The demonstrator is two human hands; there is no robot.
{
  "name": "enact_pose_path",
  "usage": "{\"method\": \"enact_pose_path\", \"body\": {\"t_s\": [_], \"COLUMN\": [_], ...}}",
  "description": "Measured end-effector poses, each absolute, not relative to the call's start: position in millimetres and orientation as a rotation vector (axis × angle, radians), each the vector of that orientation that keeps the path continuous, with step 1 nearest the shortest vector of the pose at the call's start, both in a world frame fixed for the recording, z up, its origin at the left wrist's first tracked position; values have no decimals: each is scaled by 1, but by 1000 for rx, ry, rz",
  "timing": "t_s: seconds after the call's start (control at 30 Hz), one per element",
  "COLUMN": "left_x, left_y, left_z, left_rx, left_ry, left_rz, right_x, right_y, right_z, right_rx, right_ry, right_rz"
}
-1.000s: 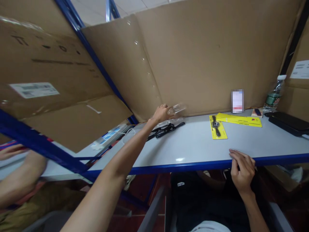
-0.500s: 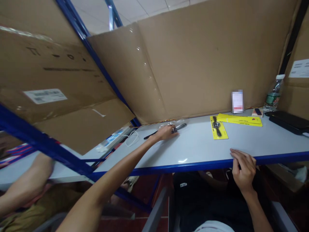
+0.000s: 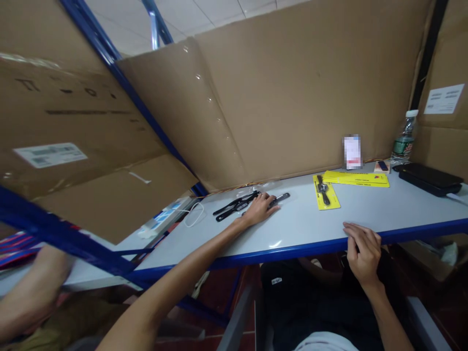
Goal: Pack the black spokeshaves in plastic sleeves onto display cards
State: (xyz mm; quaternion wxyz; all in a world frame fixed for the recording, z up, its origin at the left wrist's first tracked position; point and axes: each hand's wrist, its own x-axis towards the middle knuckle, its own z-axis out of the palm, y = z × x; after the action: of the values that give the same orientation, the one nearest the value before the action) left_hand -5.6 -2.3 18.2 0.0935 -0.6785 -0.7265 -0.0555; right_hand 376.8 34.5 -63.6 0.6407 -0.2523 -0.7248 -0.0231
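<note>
Wide cardboard panel [image 3: 292, 87] across the frame's upper half, white table [image 3: 303, 224] below.
Black tools [image 3: 228, 212] spread around the frame's centre, lower middle; at lower right, the right hand [image 3: 365, 251] rests by the table edge, fingers loosely curled, holding nothing visible; at centre, the left hand [image 3: 259, 210] lies palm down, fingers partly spread over one tool, its grip impossible to tell; right of centre, yellow strips [image 3: 358, 179] overlap a yellow card [image 3: 332, 197] bearing another black tool.
</note>
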Motion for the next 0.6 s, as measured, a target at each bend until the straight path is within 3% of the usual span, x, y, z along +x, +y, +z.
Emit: {"method": "enact_pose_path", "body": {"t_s": [0.27,0.6], "left_x": [-51,-77], "left_y": [-10,-29], "left_z": [49,69], "left_rx": [-2124,-2094], "left_ry": [-2377,-2675], "left_rz": [-490,61], "right_x": [377,378], "right_y": [34,37], "right_z": [-63,-63], "right_rx": [-569,-581], "right_ry": [-1654,-1651], "right_rz": [-55,-80]}}
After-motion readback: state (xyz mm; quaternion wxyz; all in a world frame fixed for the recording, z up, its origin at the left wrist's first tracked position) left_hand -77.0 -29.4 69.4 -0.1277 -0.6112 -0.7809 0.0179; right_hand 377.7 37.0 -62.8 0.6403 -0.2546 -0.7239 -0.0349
